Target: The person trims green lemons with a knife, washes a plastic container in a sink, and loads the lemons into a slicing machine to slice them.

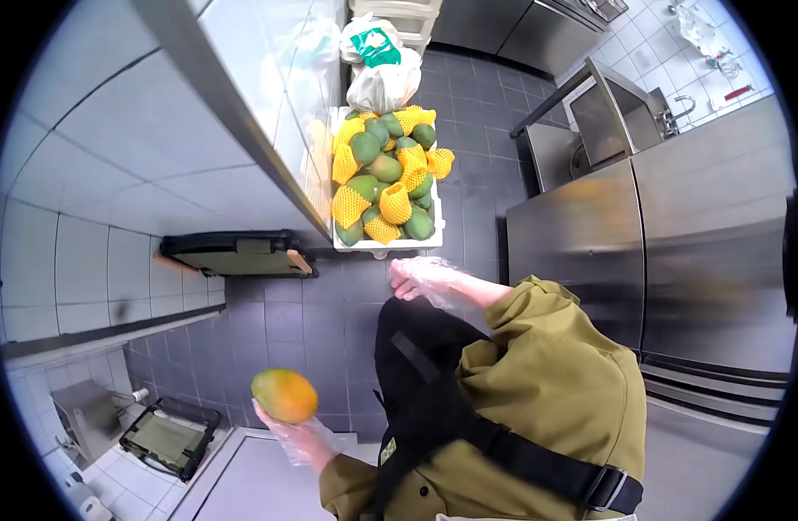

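The left hand point(296, 434), in clear plastic, is closed on a green-and-orange fruit point(284, 395) at the lower left, raised well apart from the crate. One folding chair point(169, 440) lies farther left; another point(234, 258) is by the tiled wall. The white crate point(389, 246) holds green fruits point(384, 168), some in yellow foam nets point(395, 202), with white bags point(383, 82) beyond. The right hand point(425, 278), also in plastic, is near the crate, fingers bent; whether they meet, I cannot tell.
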The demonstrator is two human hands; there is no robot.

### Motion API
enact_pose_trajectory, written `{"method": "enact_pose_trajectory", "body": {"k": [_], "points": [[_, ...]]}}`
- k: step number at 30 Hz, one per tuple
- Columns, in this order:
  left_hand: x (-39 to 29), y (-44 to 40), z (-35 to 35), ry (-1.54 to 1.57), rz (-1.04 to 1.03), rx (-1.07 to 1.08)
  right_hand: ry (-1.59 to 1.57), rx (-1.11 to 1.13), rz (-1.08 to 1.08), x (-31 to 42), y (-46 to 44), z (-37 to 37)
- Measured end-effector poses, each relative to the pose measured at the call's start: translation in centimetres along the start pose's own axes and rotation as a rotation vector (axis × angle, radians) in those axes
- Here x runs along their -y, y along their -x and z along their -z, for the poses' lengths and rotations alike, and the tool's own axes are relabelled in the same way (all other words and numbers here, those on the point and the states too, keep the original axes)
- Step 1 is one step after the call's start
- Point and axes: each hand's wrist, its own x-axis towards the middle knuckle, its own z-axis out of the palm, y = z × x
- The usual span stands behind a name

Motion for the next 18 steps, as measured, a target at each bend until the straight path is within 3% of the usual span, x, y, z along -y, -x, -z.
{"method": "enact_pose_trajectory", "body": {"k": [4, 7, 8, 9, 11, 14, 17, 18], "points": [[-1.0, -4.2, 0.3, 0.267, 0.221, -0.073, 0.214, 0.23, 0.034, 0.2, 1.0, -6.9], [-2.6, -8.0, 0.9, 0.635, 0.51, 0.089, 0.095, 0.601, -0.039, 1.3, 0.8, -17.2], [-4.0, -8.5, 0.3, 0.646, 0.503, 0.059, 0.061, 0.677, -0.045, 1.1, 0.2, -20.6], [-3.4, -9.7, 0.8, 0.707, 0.437, -0.028, 0.037, 0.759, -0.069, 1.2, -0.4, -23.9], [-5.7, -11.1, 1.8, 0.516, 0.246, -0.412, 0.019, 0.844, -0.1, 2.6, -2.0, -30.1], [-8.2, -14.0, 6.9, 0.635, 0.057, -0.425, 0.046, 0.991, 0.015, 2.8, -3.4, -38.9], [-8.1, -16.6, 14.2, 0.494, -0.211, -0.512, 0.219, 1.113, 0.069, 0.3, -5.2, -48.6], [-8.2, -17.8, 16.9, 0.427, -0.173, -0.605, 0.296, 1.153, 0.056, -0.3, -5.2, -52.4]]}}
